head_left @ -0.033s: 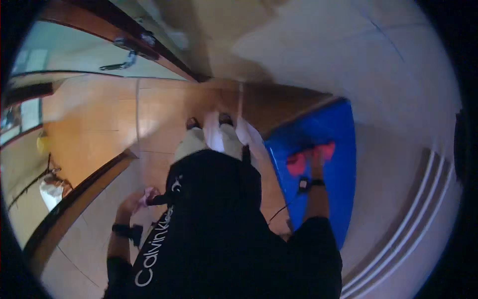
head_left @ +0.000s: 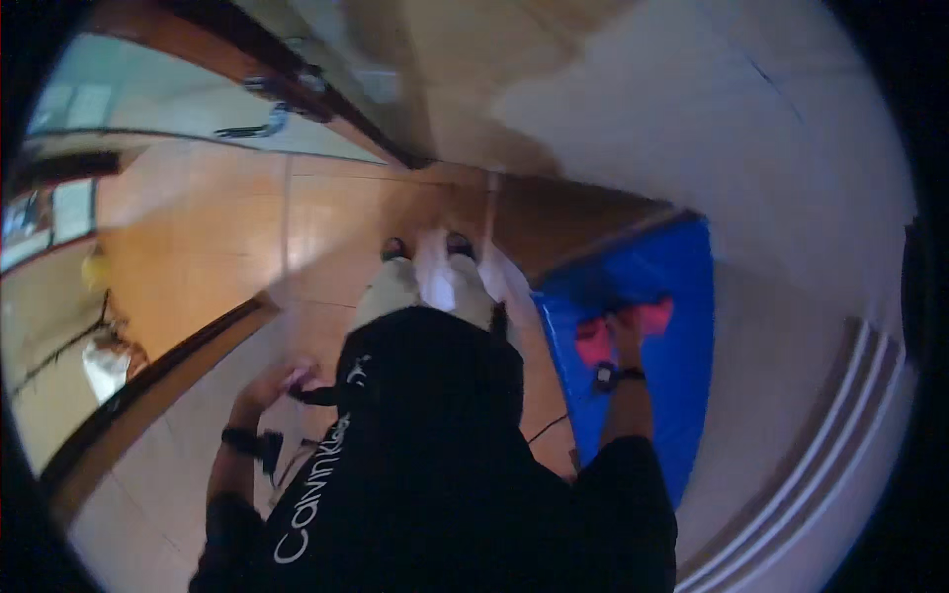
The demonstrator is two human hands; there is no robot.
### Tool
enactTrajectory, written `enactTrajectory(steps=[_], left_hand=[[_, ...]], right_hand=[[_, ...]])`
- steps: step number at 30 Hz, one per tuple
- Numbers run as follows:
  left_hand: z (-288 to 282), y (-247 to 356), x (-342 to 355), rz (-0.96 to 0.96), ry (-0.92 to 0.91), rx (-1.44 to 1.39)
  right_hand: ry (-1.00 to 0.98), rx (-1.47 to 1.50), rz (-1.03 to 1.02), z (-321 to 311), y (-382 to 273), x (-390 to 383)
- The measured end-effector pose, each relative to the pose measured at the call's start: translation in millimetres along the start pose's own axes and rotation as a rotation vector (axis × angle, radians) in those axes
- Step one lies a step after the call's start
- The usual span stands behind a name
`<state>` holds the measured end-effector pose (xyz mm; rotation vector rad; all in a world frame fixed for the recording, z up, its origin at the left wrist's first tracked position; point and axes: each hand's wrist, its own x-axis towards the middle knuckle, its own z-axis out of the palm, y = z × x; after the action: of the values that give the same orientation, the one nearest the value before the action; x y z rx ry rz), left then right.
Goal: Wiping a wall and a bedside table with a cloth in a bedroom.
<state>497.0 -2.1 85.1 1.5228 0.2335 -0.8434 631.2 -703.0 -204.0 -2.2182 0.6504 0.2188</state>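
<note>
My right hand is closed on a pinkish-red cloth, which spreads out on both sides of it. Under the cloth lies a glossy blue surface, the top of a brown-sided piece of furniture on my right. Motion blur softens this hand's fingers. Low on my left, beside my dark shirt, hangs my left hand. Something pinkish shows at its fingertips, but blur hides whether that is a held thing or the fingers themselves. Dark bands with small devices circle both wrists.
A brown-framed door with a metal handle stands ahead on the left. Tan floor tiles run around my feet. A wooden edge borders the left, with a white bag beyond it. White pipes follow the right wall.
The whole view has shifted slightly, so the door, floor and blue top sit a little lower and further right. My right hand stays on the cloth over the blue top.
</note>
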Motion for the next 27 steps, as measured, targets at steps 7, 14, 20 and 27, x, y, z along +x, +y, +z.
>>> enactTrajectory(steps=[7, 14, 20, 27], left_hand=[[17, 47, 112, -0.052, 0.368, -0.027], [56, 9, 99, -0.059, 0.389, -0.450], [5, -161, 74, 0.119, 0.793, -0.551], [-1, -283, 4, 0.181, 1.140, -0.260]], right_hand=[[0.271, -0.908, 0.490, 76, -72, -44], [-0.014, -0.482, -0.424, 131, 22, 21], [-0.498, -0.191, -0.867, 295, -133, 8], [-1.171, -0.243, -1.242, 451, -366, -205]])
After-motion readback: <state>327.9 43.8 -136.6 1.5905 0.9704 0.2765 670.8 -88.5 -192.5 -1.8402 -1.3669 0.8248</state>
